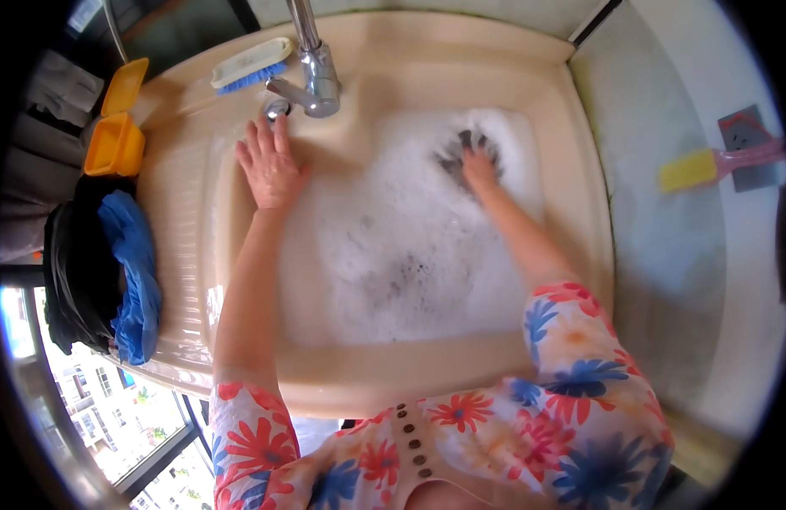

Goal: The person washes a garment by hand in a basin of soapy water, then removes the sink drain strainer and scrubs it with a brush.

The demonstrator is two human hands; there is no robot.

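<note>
Single head-worn view, directed forward and steeply down from above the wearer's chest. The sink (376, 374), seen at close range, occupies the centre of the frame; the tap (321, 81) lies above and left of centre, the wearer's floral garment (486, 433) along the bottom, and a window (112, 416) at lower left. Straight edges bow outward; dark corners bound the field.

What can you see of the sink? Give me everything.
The sink is glossy beige, its material unclear, with rounded corners and a ribbed drainboard on the left. White suds with grey patches fill much of its basin, hiding the bottom. The tap stands at the back. The left hand appears to rest on the basin's left edge; the right hand is in the suds.
</note>
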